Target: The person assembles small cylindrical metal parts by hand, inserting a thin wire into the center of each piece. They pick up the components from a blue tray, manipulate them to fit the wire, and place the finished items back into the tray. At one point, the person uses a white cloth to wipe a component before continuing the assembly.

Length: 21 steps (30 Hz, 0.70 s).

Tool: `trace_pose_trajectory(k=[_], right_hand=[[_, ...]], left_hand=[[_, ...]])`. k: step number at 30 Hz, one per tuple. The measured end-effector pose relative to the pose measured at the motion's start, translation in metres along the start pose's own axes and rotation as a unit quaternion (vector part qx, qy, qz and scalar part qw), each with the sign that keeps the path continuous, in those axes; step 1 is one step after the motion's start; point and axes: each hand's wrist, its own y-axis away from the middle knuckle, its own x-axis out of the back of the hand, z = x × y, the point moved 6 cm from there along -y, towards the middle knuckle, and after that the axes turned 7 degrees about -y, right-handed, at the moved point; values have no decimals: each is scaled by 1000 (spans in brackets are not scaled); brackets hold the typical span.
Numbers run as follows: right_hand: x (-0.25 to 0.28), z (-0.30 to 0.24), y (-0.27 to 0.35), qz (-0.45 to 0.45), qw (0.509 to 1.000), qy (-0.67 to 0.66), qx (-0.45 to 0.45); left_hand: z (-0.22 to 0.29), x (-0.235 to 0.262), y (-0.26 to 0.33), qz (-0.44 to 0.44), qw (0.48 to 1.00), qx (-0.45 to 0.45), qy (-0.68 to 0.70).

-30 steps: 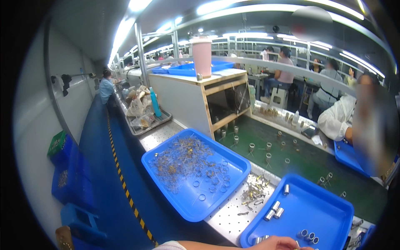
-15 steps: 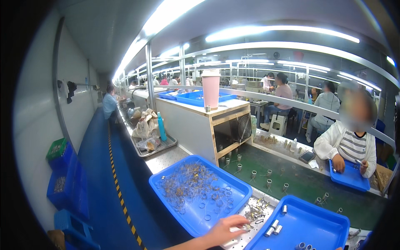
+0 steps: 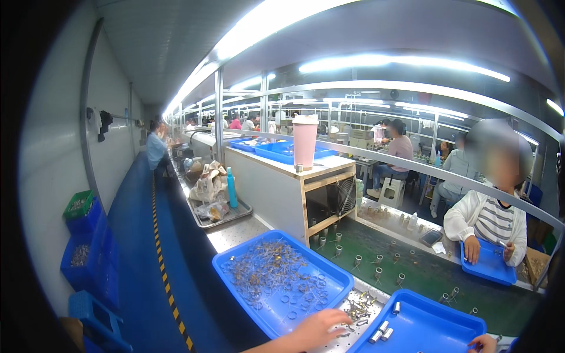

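Observation:
My left hand (image 3: 322, 327) reaches in from the lower edge, its fingers apart and stretched over a pile of small metal parts (image 3: 361, 307) on the perforated metal bench. Between the left hand and the bench's far side stands a blue tray (image 3: 226, 267) with a tangle of thin wire pieces (image 3: 268, 265) and several small rings. To the right is a second blue tray (image 3: 432, 317), with several shiny metal cylinders (image 3: 382, 330) lying in it. At that tray's right rim, my right hand (image 3: 484, 343) shows only partly, fingers curled; what it holds is hidden.
A green conveyor belt (image 3: 365, 259) carries several upright metal cylinders with wire legs. Across it a person (image 3: 491, 220) works over a small blue tray (image 3: 488, 267). A pink cup (image 3: 305, 141) tops the wood-framed box (image 3: 265, 188). A metal pan (image 3: 238, 215) holds bags and a bottle.
My left hand's fingers have spread out over the parts pile. More of my right hand has come into view at the right tray's rim. The whole view has shifted slightly.

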Motion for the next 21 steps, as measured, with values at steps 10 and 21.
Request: trace_pose_trajectory(k=[10,21], right_hand=[[16,0,-22,82,989,-78,91],[25,39,-59,120,983,-138,21]], left_hand=[[63,-93,5,-195,959,-166,118],[87,-129,13,-309,892,-265,198]])
